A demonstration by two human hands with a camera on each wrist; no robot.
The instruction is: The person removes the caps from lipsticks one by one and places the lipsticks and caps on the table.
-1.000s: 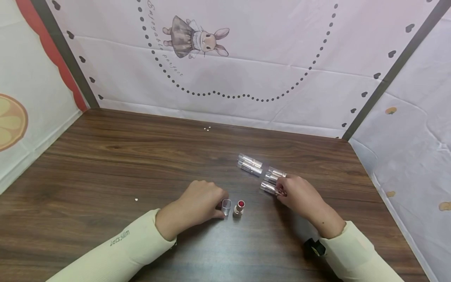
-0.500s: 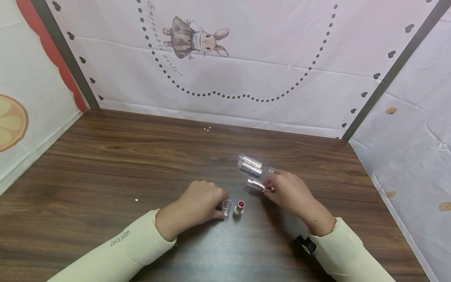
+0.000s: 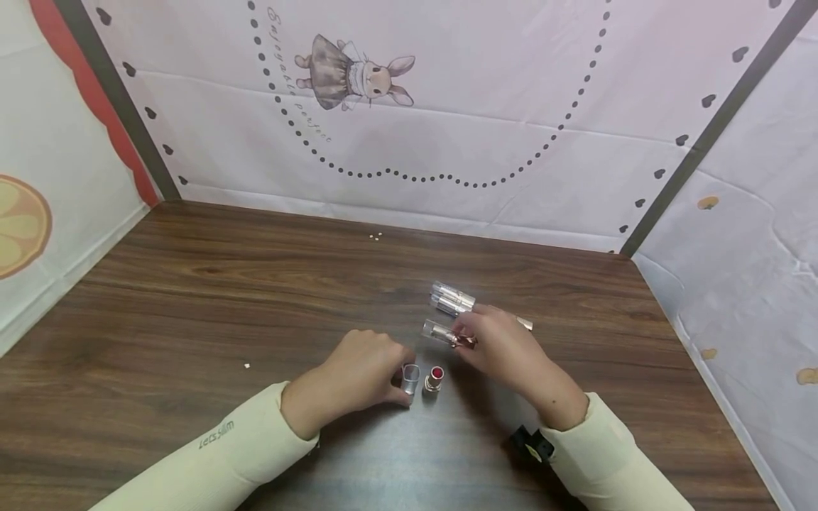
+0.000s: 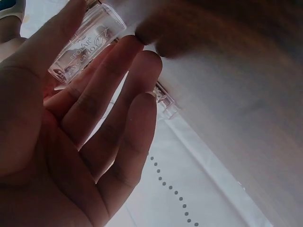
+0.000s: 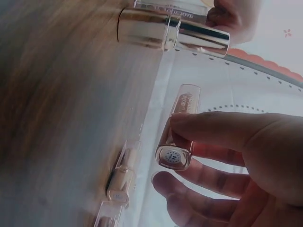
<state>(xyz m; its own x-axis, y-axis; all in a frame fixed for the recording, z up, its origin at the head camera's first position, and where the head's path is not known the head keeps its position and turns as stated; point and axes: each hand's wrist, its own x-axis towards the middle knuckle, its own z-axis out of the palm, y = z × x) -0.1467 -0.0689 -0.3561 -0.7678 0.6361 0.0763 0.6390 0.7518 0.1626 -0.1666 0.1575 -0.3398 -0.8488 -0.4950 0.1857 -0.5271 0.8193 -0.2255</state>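
Observation:
My left hand [image 3: 354, 376] holds a clear lipstick cap [image 3: 412, 377] upright at the table, between thumb and fingertips; lettering on the cap's wall [image 4: 87, 45] shows in the left wrist view. Just right of it stands an uncapped lipstick [image 3: 433, 383], its red tip up and its base gold. My right hand [image 3: 514, 358] pinches a second, capped lipstick [image 3: 439, 332], clear end pointing left. In the right wrist view that lipstick's round-labelled base [image 5: 174, 157] faces the camera, under the thumb. Two more capped lipsticks [image 3: 455, 292] lie side by side behind the right hand.
Another lipstick end [image 3: 525, 323] pokes out behind the right hand, which hides the rest. Small white bits lie on the wooden table [image 3: 211, 298], at the back and the left. Printed cloth walls [image 3: 479, 85] close in the back and sides.
My right hand has picked the nearest capped lipstick from the right-hand group and carried it left, towards the uncapped one. The left hand has stayed in place with the cap.

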